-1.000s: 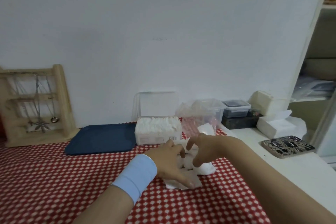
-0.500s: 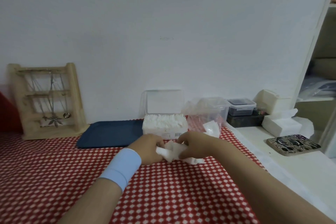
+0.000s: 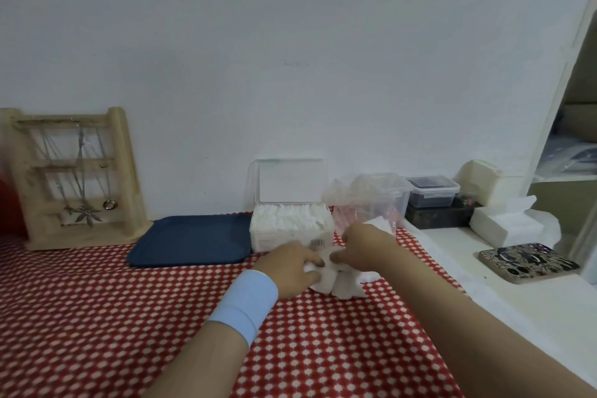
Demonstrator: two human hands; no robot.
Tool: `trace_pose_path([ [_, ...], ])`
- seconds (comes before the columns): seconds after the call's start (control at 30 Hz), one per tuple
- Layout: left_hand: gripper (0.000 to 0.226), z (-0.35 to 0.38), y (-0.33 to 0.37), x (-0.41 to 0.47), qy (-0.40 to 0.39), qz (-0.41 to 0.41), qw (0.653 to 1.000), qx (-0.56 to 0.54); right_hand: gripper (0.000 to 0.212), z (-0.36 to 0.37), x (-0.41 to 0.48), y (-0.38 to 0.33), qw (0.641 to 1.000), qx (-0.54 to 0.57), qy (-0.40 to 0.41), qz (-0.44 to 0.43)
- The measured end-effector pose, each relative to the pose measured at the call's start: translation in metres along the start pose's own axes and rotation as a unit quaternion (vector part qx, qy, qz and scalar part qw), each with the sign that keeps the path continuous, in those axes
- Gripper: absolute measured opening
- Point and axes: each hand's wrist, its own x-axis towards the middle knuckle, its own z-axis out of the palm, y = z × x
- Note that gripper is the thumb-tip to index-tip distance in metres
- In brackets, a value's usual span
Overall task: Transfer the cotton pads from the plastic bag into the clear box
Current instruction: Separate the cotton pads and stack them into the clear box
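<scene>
A clump of white cotton pads [image 3: 336, 281] sits on the red checked cloth in front of the clear box [image 3: 290, 229]. My left hand [image 3: 290, 268], with a blue wristband, grips the clump from the left. My right hand [image 3: 365, 247] pinches it from the right. The box is packed with white pads and its lid stands open against the wall. A crumpled clear plastic bag [image 3: 361, 203] lies just right of the box, behind my right hand. Whether the pads in my hands are still wrapped in plastic is unclear.
A dark blue tray [image 3: 190, 241] lies left of the box. A wooden jewellery stand [image 3: 74, 178] leans on the wall at far left. On the white ledge to the right are small lidded containers [image 3: 431, 191], tissues [image 3: 507, 228] and a patterned case [image 3: 529, 260].
Both hands lifted the pads off the cloth and drew closer to the clear box. The camera view shifted a little to the left.
</scene>
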Motion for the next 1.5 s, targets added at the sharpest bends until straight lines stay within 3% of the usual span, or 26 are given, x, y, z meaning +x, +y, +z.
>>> trace_pose_path([
  [0.17, 0.041, 0.002, -0.012, -0.009, 0.046, 0.01, 0.996, -0.077, 0.015, -0.002, -0.002, -0.003, 0.996, 0.068, -0.031, -0.042],
  [0.33, 0.029, -0.005, -0.017, -0.017, 0.193, -0.02, 0.945, -0.262, 0.022, -0.025, -0.017, -0.013, 0.975, 0.202, 0.008, -0.094],
  [0.47, 0.04, -0.008, -0.018, -0.025, 0.16, -0.019, 0.903, -0.398, 0.012, -0.034, -0.026, -0.032, 0.959, 0.247, -0.026, -0.135],
  [0.6, 0.02, -0.006, -0.027, -0.037, 0.177, -0.058, 0.864, -0.468, 0.014, -0.022, -0.024, -0.053, 0.903, 0.406, -0.028, -0.137],
  [0.7, 0.019, -0.005, -0.039, -0.045, 0.154, -0.072, 0.847, -0.504, 0.026, -0.01, -0.023, -0.066, 0.852, 0.51, -0.034, -0.115],
  [0.77, 0.019, -0.005, -0.045, -0.047, 0.143, -0.076, 0.832, -0.53, 0.029, -0.004, -0.022, -0.071, 0.859, 0.496, -0.028, -0.127],
  [0.83, 0.021, -0.005, -0.051, -0.046, 0.178, -0.091, 0.823, -0.531, 0.029, 0.001, -0.021, -0.075, 0.87, 0.474, -0.017, -0.138],
  [0.93, 0.018, -0.004, -0.059, -0.046, 0.227, -0.1, 0.827, -0.504, 0.024, 0.01, -0.017, -0.079, 0.858, 0.494, -0.005, -0.14],
  [1.2, 0.024, -0.008, -0.067, -0.049, 0.193, -0.11, 0.723, -0.654, 0.015, 0.02, -0.014, -0.074, 0.865, 0.483, -0.041, -0.131],
  [1.33, 0.021, -0.006, -0.074, -0.052, 0.185, -0.099, 0.746, -0.631, 0.016, 0.024, -0.014, -0.074, 0.855, 0.501, -0.046, -0.128],
  [1.5, 0.022, -0.002, -0.073, -0.054, 0.177, -0.096, 0.722, -0.662, 0.025, 0.029, -0.017, -0.082, 0.855, 0.507, -0.032, -0.107],
])
